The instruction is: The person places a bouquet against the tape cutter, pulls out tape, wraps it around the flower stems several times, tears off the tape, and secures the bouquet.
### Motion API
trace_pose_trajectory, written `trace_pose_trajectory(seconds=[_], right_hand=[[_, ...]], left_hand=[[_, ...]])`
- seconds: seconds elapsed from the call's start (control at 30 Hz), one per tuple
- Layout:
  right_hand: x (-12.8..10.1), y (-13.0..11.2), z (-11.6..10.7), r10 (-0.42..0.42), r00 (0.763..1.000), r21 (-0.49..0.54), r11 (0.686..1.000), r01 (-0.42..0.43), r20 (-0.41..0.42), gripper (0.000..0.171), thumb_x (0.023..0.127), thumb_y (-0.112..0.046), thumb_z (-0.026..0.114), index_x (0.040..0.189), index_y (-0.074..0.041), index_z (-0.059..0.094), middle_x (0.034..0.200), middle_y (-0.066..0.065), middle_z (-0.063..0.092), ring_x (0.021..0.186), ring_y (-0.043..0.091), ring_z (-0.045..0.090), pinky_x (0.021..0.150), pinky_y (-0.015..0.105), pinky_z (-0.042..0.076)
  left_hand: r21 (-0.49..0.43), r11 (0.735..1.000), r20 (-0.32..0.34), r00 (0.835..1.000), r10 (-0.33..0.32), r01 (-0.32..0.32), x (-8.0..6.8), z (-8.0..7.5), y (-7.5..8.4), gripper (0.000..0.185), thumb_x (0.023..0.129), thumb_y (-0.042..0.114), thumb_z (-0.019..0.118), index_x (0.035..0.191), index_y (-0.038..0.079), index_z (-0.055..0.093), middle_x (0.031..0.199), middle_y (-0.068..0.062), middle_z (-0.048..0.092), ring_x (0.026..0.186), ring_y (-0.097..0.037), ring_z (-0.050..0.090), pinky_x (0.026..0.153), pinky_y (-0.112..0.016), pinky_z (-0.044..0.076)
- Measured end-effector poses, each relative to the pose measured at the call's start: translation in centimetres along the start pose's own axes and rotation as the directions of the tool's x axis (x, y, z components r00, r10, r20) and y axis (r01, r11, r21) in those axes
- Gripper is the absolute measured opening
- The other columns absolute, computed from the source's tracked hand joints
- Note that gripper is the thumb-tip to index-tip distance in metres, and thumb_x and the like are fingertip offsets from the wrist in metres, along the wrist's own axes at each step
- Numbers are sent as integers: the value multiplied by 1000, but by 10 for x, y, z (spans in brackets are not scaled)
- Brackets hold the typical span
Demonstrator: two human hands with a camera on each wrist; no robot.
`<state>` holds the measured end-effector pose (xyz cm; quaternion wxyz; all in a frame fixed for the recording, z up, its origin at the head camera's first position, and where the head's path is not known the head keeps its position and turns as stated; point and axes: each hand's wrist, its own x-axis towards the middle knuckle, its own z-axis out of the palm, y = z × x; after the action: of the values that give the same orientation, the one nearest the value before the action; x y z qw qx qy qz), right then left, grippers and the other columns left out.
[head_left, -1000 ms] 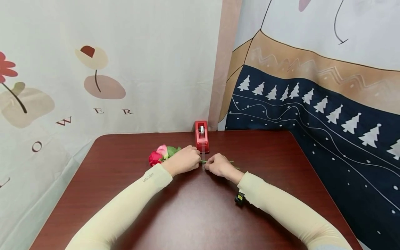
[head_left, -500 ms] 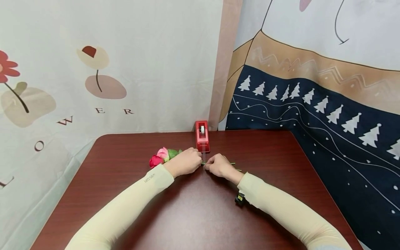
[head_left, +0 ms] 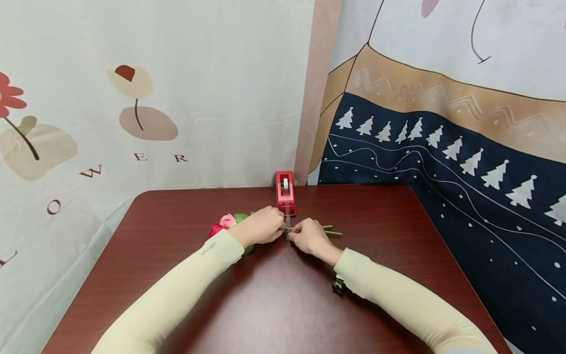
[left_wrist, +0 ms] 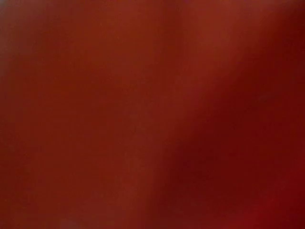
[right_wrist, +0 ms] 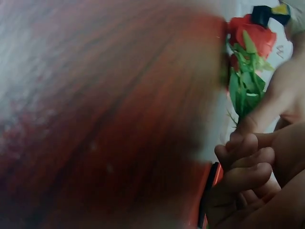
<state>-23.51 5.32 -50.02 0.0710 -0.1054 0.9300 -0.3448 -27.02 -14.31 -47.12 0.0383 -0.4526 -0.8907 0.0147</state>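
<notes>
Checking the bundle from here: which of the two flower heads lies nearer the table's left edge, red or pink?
The red flower head. It sits left of the pink flower head, which lies closer to the left hand.

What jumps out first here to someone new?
Mid-table, the left hand and right hand meet over thin green flower stems, both pinching them. Red and pink artificial roses stick out past the left wrist. Just behind the hands, a red plastic tape dispenser stands at the far edge of the dark red wooden table.
</notes>
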Motion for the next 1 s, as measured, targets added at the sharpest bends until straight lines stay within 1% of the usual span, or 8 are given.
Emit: trace_pose_trajectory(seconds=[0.3, 0.4, 0.5, 0.57, 0.67, 0.73, 0.9, 1.0], right_hand=[[1, -2, 2, -93, 991, -128, 989, 81, -96, 49, 97, -23, 77, 51, -22, 58, 47, -13, 36, 53, 9, 37, 53, 28, 31], [3, -1, 0, -155, 978, -218, 968, 123, -137, 48, 95, -24, 79, 53, -22, 58, 49, -12, 40, 55, 9, 40, 51, 27, 32], [5, 0, -3, -222, 963, -326, 931, 163, -150, 40, 94, -28, 83, 62, -20, 60, 58, -9, 50, 59, 11, 48, 51, 29, 38], [8, 0, -5, -254, 957, -391, 902, 182, -141, 34, 93, -33, 86, 71, -19, 64, 69, -5, 59, 67, 15, 55, 57, 31, 45], [14, 3, -10, -288, 954, -443, 868, 223, -82, 28, 91, -39, 87, 83, -17, 70, 84, -1, 64, 83, 21, 59, 76, 37, 49], [20, 5, -14, -294, 956, -429, 866, 257, -21, 26, 92, -40, 85, 86, -16, 75, 85, -1, 66, 88, 22, 60, 87, 42, 46], [36, 12, -27, -233, 955, -232, 934, 273, 183, 21, 95, -36, 80, 83, -20, 81, 70, -6, 68, 77, 13, 62, 87, 39, 44], [45, 16, -36, -194, 927, -76, 970, 229, 322, 20, 98, -33, 78, 85, -19, 82, 70, -4, 72, 69, 10, 64, 76, 30, 51]], left_hand=[[-79, 996, 36, 998, -43, 45, -2, -3, 2, 21, 100, 14, 77, 79, 16, 78, 82, -1, 75, 76, -18, 73, 77, -36, 62], [-80, 995, 37, 998, -53, 56, -1, -4, 2, 23, 100, 14, 76, 77, 16, 77, 81, -1, 74, 75, -18, 71, 76, -35, 62], [-77, 995, 37, 998, -59, 62, -1, -5, 2, 23, 100, 14, 77, 77, 16, 77, 81, -1, 75, 75, -17, 71, 76, -35, 62], [-69, 996, 44, 997, -58, 61, -1, -6, 2, 22, 100, 15, 78, 78, 16, 78, 82, -1, 76, 75, -16, 71, 76, -35, 62], [-54, 997, 51, 998, -47, 50, -1, -7, 2, 21, 100, 15, 78, 79, 16, 78, 83, -1, 77, 75, -17, 72, 76, -35, 62], [-42, 998, 52, 998, -38, 40, -1, -7, 2, 21, 100, 16, 78, 80, 16, 78, 83, -1, 76, 76, -17, 73, 78, -36, 62], [-7, 1000, 41, 999, -4, 4, 0, -7, 2, 15, 101, 18, 79, 86, 16, 82, 89, -1, 79, 83, -20, 76, 90, -41, 62], [23, 1000, 41, 999, 14, -15, 1, -8, 3, 10, 101, 20, 79, 93, 16, 84, 92, -1, 80, 89, -21, 77, 96, -43, 61]])
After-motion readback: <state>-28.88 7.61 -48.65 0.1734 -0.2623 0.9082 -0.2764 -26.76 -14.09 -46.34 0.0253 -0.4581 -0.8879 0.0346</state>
